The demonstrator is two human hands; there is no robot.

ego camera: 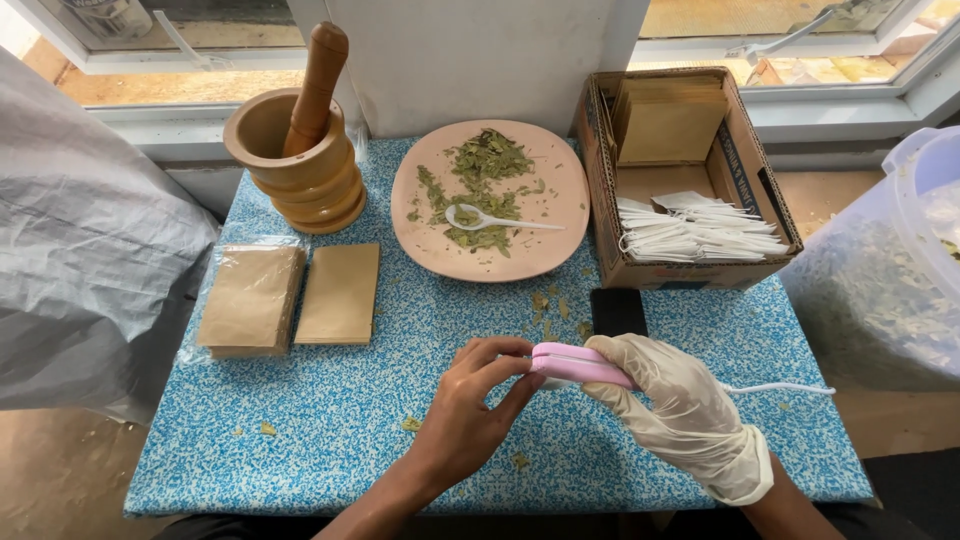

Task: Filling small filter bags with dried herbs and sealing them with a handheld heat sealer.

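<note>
Pink handheld sealer (580, 364) is gripped in the gloved right hand (680, 405), fingers wrapped tight around it, while the bare left hand (470, 410) fingers pinch its tip above the blue speckled surface (330, 420).

Bare cloth left of the hands (560, 400). Plate (420, 240) and box (600, 180) block beyond; envelopes (338, 293) far-left.

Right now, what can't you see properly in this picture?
Head view:
- What the pink handheld device pinches: hidden by the bare left hand and white-gloved right hand.
- The clear plastic tub: cut off by the right edge.
- The round wooden mortar: its inside is hidden by its rim.
</note>
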